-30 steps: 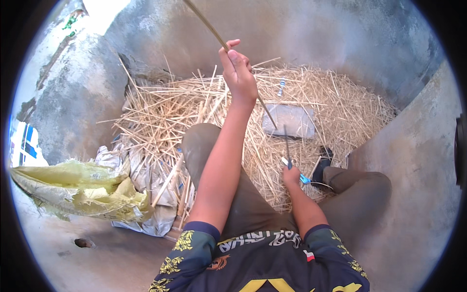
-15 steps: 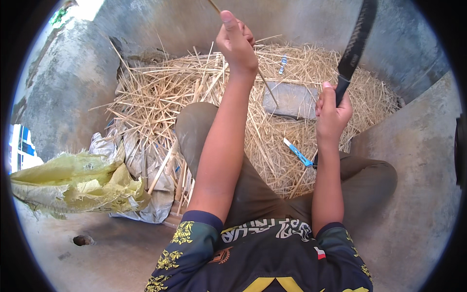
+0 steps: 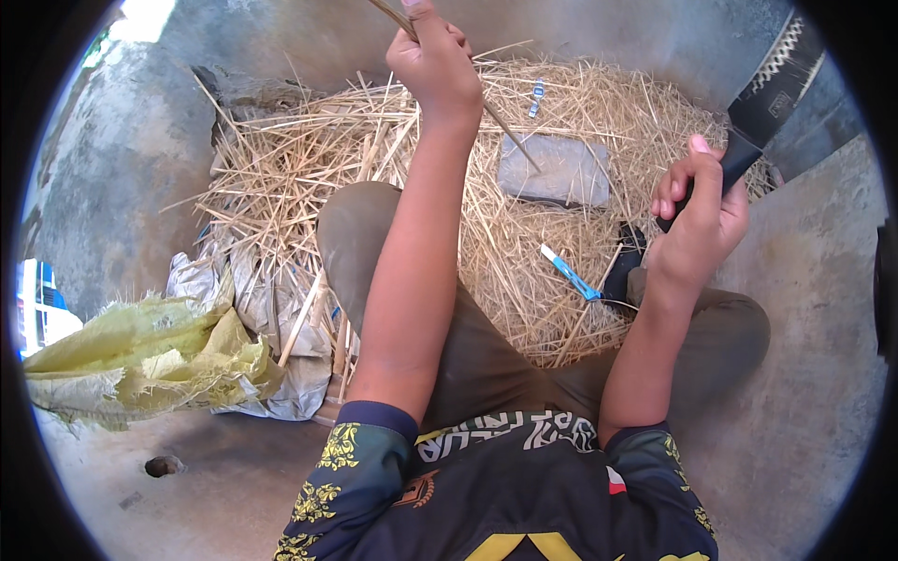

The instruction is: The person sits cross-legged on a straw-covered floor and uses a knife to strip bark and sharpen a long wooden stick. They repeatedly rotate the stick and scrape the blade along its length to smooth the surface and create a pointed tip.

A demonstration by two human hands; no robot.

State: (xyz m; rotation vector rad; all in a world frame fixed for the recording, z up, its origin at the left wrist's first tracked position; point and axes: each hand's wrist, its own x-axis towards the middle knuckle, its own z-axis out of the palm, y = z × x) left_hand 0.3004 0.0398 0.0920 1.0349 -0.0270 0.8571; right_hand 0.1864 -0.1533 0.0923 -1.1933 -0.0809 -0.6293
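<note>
My left hand (image 3: 438, 75), raised at the far side, is closed around a thin brown stick (image 3: 510, 136). The stick slants down to the right, its lower end over a grey rectangular block (image 3: 571, 171) lying in the straw-coloured strips. In my right hand (image 3: 700, 220) is the black handle of a large machete (image 3: 769, 105) with a saw-toothed edge. Its dark blade points up and to the right, apart from the stick. A blue utility knife (image 3: 569, 273) lies on the strips between my legs, beside a black object (image 3: 625, 266) I cannot make out.
Pale split strips and shavings (image 3: 505, 252) cover the floor before me. A torn yellow sack (image 3: 150, 351) lies at the left. Concrete walls (image 3: 580, 33) curve around the space. A small blue-and-white item (image 3: 536, 98) rests on the far shavings.
My right hand has swung right and nearer with the machete, whose blade now tilts further right. The left hand has shifted slightly left and farther away, still gripping the stick.
</note>
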